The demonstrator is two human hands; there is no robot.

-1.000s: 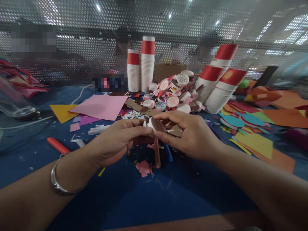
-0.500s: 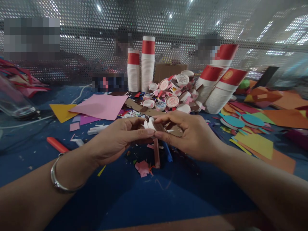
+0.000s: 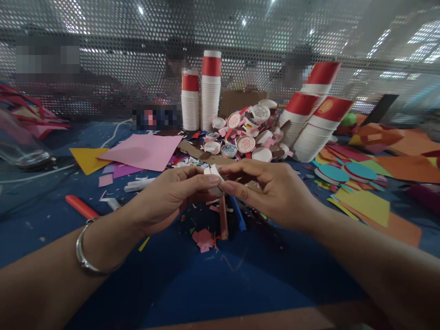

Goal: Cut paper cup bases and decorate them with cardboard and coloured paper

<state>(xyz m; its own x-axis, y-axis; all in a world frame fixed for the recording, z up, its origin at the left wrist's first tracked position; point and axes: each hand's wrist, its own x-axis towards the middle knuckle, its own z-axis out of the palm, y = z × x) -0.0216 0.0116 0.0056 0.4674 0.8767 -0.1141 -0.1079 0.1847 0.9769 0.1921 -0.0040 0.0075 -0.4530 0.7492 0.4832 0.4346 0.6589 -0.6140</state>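
Between my hands is a small white paper piece (image 3: 213, 173), round or ring-like, partly covered by fingers. My left hand (image 3: 172, 192) pinches its left side, thumb on top; a silver bangle circles that wrist. At its right side, the thumb and fingers of my right hand (image 3: 271, 190) close on the same piece. Below the hands, a brown stick (image 3: 223, 220) and a blue stick (image 3: 238, 214) lie on the blue table (image 3: 213, 288), with pink paper scraps (image 3: 203, 240) close by.
Behind the hands rises a pile of decorated paper discs (image 3: 245, 143), flanked by stacked red-and-white cups (image 3: 211, 91) and leaning cup stacks (image 3: 312, 133). Pink sheets (image 3: 144, 151) and a red marker (image 3: 81, 207) lie left. Turquoise discs (image 3: 332, 173) and yellow paper (image 3: 366, 206) lie right.
The white piece has tilted and shifted slightly left between my fingers. My left thumb has moved a little up over it. Both hands keep their hold.
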